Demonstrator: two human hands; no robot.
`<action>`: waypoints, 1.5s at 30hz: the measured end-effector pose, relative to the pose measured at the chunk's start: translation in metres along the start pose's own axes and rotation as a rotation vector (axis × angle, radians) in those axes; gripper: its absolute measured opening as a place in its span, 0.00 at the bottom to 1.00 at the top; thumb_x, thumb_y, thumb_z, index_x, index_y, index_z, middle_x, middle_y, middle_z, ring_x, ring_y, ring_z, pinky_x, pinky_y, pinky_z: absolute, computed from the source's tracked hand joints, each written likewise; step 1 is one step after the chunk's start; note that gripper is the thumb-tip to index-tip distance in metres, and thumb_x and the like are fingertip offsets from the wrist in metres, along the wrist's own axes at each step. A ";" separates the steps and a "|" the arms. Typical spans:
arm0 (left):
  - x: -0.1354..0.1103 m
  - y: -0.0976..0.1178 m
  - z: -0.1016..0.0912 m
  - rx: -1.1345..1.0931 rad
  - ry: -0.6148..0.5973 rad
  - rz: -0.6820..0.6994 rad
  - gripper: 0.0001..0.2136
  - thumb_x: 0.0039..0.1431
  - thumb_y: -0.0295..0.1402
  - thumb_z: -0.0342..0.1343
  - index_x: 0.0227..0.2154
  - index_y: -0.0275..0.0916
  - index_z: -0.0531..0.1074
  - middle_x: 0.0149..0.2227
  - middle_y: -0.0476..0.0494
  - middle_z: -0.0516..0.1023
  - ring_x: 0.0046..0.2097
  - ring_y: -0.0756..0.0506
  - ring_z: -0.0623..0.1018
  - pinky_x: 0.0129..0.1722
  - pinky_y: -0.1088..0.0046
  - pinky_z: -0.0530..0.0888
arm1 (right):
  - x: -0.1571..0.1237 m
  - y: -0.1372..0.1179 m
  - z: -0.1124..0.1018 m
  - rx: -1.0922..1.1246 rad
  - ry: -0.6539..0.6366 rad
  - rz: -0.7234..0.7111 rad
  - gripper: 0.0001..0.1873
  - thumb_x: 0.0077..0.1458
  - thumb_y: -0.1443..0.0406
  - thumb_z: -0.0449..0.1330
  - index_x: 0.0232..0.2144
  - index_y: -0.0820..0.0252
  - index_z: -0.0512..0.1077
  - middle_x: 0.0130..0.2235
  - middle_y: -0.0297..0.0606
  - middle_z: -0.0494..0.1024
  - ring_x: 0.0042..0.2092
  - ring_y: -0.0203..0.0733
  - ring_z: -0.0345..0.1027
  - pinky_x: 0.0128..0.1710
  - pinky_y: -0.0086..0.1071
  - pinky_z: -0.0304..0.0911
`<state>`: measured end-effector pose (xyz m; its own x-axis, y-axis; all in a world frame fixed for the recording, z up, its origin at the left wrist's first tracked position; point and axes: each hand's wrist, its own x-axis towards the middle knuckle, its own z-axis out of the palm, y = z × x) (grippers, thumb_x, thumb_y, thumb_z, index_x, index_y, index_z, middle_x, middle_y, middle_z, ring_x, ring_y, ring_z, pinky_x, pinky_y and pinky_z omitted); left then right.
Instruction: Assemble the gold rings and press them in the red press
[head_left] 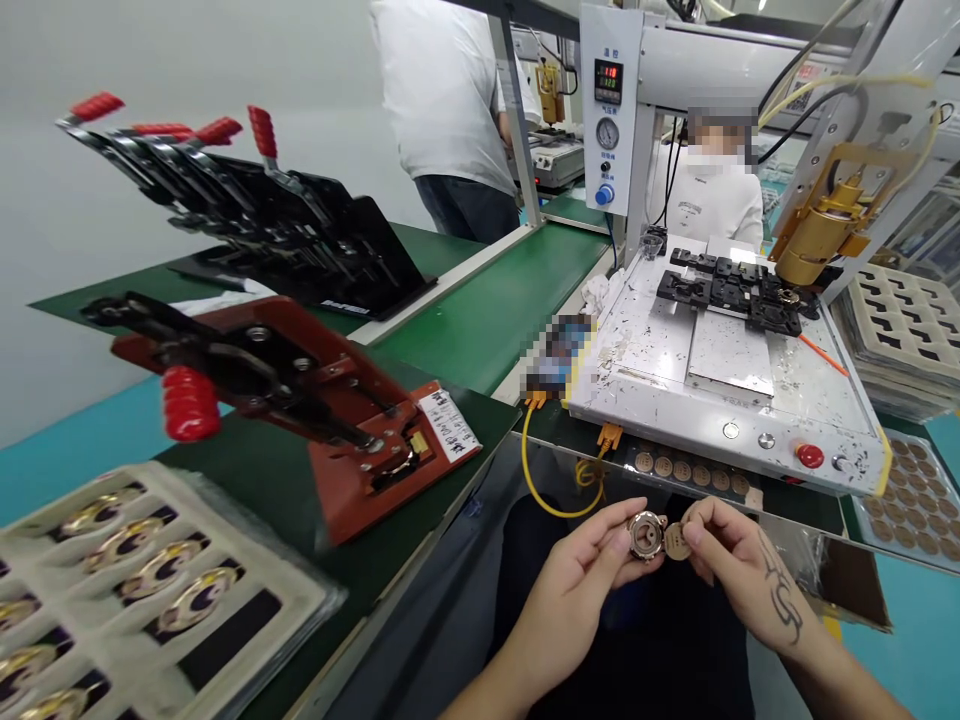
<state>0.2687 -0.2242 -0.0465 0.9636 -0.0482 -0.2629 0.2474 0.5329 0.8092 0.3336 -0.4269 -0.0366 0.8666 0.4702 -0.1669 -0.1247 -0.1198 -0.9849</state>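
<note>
Head view: both hands work close together, low in the frame, right of centre.
Left hand (pixel 579 575): grasping a round metal case (pixel 646 536) between thumb and fingers.
Right hand (pixel 733 550): pinching a thin brown disc (pixel 676 541) just beside the case; contact between the two cannot be confirmed.
Clamp (pixel 259 350): red-brown base, red handle (pixel 190 403), standing left of centre on a green surface (pixel 277 500).
Tray (pixel 251 550): lower left, gold-coloured pieces (pixel 161 568) seated in slots.
Machine (pixel 652 370): white, upper right, carrying a gold-coloured cylinder (pixel 810 245).
</note>
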 end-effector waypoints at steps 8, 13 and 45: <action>-0.002 -0.002 0.005 0.041 -0.007 0.049 0.23 0.65 0.47 0.67 0.58 0.41 0.80 0.55 0.37 0.85 0.57 0.33 0.84 0.62 0.53 0.80 | 0.003 -0.003 0.019 -0.106 -0.011 -0.183 0.13 0.71 0.57 0.60 0.34 0.54 0.70 0.47 0.38 0.74 0.49 0.44 0.69 0.51 0.34 0.64; -0.005 -0.004 0.006 0.061 -0.015 0.055 0.24 0.66 0.48 0.66 0.58 0.41 0.80 0.57 0.36 0.84 0.57 0.33 0.83 0.61 0.53 0.80 | 0.004 0.000 0.020 -0.106 0.004 -0.191 0.13 0.71 0.57 0.60 0.34 0.54 0.71 0.46 0.39 0.75 0.48 0.45 0.69 0.48 0.35 0.65; -0.009 -0.001 0.001 0.621 -0.033 0.231 0.24 0.74 0.38 0.55 0.70 0.44 0.65 0.60 0.36 0.82 0.60 0.37 0.81 0.63 0.60 0.75 | 0.010 0.010 0.012 -0.494 -0.052 -0.488 0.11 0.71 0.63 0.59 0.53 0.49 0.76 0.51 0.45 0.77 0.51 0.50 0.72 0.53 0.43 0.70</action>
<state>0.2599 -0.2252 -0.0447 0.9990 -0.0224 -0.0378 0.0365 -0.0529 0.9979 0.3355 -0.4129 -0.0491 0.7423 0.6109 0.2753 0.5180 -0.2626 -0.8140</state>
